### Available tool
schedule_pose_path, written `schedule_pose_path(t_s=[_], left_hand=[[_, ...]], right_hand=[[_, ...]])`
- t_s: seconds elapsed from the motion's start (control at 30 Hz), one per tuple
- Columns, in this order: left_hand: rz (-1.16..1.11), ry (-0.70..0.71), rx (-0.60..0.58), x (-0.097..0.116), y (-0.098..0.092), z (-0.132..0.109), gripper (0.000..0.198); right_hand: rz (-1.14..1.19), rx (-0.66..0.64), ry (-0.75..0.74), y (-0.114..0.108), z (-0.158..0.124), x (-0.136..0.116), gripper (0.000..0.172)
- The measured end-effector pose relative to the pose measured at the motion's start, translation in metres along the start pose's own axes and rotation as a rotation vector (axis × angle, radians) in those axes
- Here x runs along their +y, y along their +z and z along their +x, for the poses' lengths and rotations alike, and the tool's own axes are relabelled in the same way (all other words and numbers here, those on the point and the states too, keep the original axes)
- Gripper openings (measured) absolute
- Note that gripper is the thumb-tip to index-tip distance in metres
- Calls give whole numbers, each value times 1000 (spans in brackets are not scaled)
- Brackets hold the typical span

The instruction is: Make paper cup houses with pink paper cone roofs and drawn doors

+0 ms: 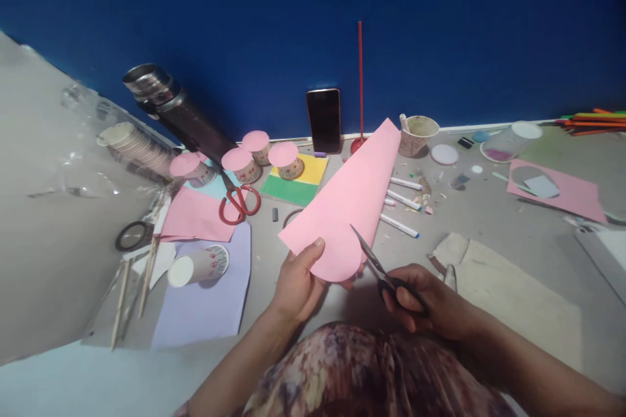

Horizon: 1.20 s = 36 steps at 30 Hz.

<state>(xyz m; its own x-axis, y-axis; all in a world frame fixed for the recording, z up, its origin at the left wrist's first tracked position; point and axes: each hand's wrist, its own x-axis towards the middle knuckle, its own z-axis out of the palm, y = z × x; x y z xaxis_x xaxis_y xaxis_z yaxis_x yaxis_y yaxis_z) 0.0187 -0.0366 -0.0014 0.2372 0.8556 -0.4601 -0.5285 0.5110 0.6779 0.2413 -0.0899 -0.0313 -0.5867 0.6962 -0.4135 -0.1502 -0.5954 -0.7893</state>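
A sheet of pink paper (pixel 349 192) is held up over the table by my left hand (pixel 298 280), thumb on top and fingers beneath. Its near end has a rounded, cut edge. My right hand (pixel 420 300) grips the black handles of a pair of scissors (pixel 374 260). The blades point up and left, lying at the paper beside the rounded part; whether they are fully closed is hard to make out. Behind the sheet stand several paper cups topped with pink discs, one of them a cup (pixel 289 166) on a yellow and green packet (pixel 293 189).
Red-handled scissors (pixel 239 202) lie left, near a cup on its side (pixel 198 266) on lilac paper (pixel 195 313). A phone (pixel 323 120) leans on the blue wall. Several markers (pixel 401 227) lie right of the sheet, with a beige cloth (pixel 508 293) nearer. A dark flask (pixel 186 114) leans at left.
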Motion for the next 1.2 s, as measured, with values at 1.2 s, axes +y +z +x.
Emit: schedule_pose_path(t_s=[1.2], left_hand=[[124,-18,-185,12,-9,-2,44]], right_hand=[[-99,2,-4,0,-3,-2,70]])
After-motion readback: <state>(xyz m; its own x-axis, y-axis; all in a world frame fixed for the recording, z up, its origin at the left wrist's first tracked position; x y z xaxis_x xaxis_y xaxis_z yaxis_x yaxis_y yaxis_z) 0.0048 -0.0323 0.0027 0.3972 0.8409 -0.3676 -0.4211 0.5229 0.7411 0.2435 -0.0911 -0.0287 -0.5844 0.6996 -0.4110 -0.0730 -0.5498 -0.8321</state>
